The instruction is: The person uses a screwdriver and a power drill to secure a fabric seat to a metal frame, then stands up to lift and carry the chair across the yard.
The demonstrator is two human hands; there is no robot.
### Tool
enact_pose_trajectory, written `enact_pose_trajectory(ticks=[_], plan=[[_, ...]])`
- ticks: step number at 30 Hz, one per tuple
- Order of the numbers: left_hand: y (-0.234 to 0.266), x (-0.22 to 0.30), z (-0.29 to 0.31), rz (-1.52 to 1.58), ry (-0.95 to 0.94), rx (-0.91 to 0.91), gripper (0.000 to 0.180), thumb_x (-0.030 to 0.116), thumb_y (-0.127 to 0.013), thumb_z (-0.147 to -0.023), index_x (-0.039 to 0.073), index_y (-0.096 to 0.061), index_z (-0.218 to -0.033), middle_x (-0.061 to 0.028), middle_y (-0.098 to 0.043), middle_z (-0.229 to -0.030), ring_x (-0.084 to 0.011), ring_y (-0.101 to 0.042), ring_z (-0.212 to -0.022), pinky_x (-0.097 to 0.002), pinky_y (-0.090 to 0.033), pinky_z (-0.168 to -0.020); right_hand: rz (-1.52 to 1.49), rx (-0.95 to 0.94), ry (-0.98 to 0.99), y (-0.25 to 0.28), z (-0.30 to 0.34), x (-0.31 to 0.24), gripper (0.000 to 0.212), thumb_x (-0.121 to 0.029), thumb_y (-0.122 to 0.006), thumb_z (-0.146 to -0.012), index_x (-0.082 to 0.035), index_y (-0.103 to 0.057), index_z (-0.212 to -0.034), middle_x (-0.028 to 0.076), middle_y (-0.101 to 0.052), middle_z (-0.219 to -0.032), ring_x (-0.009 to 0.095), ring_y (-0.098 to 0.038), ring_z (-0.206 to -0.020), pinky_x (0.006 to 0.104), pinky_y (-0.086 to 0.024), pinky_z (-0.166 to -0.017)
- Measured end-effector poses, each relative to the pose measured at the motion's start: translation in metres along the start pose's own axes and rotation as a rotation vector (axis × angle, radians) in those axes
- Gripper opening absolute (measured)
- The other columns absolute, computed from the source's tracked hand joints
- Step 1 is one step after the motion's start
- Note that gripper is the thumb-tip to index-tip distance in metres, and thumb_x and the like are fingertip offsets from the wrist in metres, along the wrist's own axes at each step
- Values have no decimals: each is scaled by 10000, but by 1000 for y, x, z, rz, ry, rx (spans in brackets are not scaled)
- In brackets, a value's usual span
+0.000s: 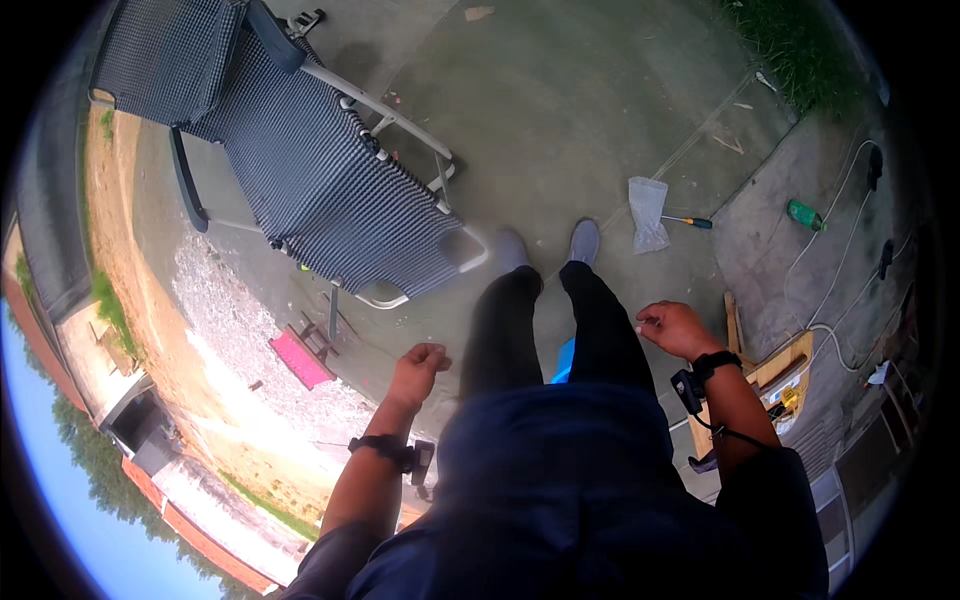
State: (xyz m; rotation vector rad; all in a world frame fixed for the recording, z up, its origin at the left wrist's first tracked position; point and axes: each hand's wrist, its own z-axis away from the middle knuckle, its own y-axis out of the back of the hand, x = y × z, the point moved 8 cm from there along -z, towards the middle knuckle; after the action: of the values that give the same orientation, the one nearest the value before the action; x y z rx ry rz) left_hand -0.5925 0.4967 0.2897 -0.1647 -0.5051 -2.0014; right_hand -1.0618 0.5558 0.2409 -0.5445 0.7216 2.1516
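My left hand [419,373] is raised beside my left thigh with its fingers curled together; whether anything small is in them I cannot make out. To the right of my legs is my right hand [674,330], thumb and fingertips pinched, and a tiny light spot shows there, too small to name. Both hands are apart from the things around. Nearest in front on the left stands a folding lounge chair [310,175] with dark checked fabric and a grey frame. On the floor ahead to the right, a screwdriver [688,221] lies partly under a clear plastic bag [648,215].
A pink-topped stool [302,357] stands at left. Behind my right hand is a wooden piece [782,365] with a yellow tool [791,399]. A green bottle [805,215] and white cable [842,235] lie at right. Something blue [564,360] shows between my legs.
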Motion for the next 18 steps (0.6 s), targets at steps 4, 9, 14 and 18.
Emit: enact_pose_trajectory(ticks=[4,9,14,18], plan=[[4,-11,-2,139,26,39,281,270,-595,-979,34,-648,-1122,-73,-727,-938,-151,-660,-866,-287,-460,-789,144,-6,53,71,-47,-60,327,-313,-734,-833,-82,-732,-1065,126,-719,-983,289,-686,-894,377,-543,-806],[21,-13,2,376,34,137,314,269,-603,-975,-14,-656,-1100,-99,-727,-943,-168,-667,-875,-309,-502,-839,330,8,240,121,-121,-203,346,-311,-724,-849,-68,-721,-1094,137,-717,-1009,283,-688,-880,378,-544,-791],[28,-27,-1,527,71,201,320,284,-599,-967,-2,-657,-1099,-98,-732,-943,-168,-671,-865,-308,-491,-810,346,17,394,132,-188,-343,393,-320,-717,-865,-55,-696,-1155,143,-706,-1055,285,-679,-847,383,-541,-780],[6,-40,5,697,161,269,313,305,-603,-952,28,-668,-1083,-84,-734,-923,-158,-665,-839,-299,-472,-763,421,18,502,131,-236,-460,468,-321,-713,-872,-86,-634,-1269,144,-646,-1208,291,-660,-927,385,-531,-829]])
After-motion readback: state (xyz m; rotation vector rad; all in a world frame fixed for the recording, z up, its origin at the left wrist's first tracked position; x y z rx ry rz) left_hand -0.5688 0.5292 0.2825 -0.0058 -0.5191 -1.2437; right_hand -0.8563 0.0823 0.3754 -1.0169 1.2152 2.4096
